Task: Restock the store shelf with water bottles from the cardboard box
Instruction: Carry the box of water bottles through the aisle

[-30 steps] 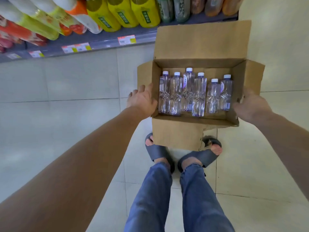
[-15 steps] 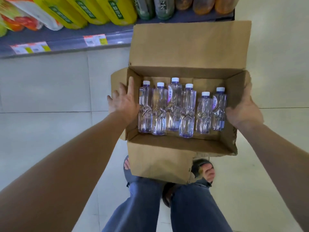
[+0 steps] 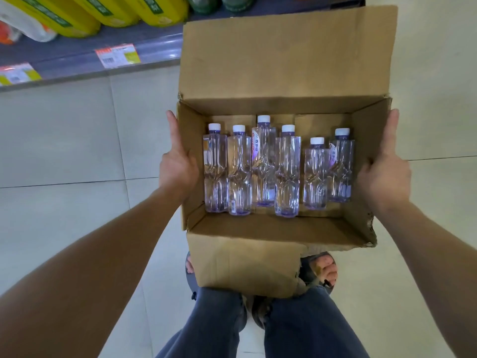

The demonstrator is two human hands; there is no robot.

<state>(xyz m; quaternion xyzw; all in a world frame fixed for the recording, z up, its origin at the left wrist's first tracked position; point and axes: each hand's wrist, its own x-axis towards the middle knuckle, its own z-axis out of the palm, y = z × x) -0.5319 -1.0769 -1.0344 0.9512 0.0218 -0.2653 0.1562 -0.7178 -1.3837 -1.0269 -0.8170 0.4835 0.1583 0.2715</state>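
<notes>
Barely started, I'd say. The box [image 3: 284, 55] is off the floor, carried between both hands: left grip [image 3: 178, 166] clamped on its left wall, right grip [image 3: 384, 177] on the right wall, thumbs pointing away. Six water bottles [image 3: 287, 174] lie side by side on the bottom, caps toward the shelf [image 3: 77, 62]. None are in hand. The bit of shelf in view, ahead and left, only shows yellow bottles [image 3: 85, 16]. So basically everything's left: free a hand, pull the bottles, and place them.
</notes>
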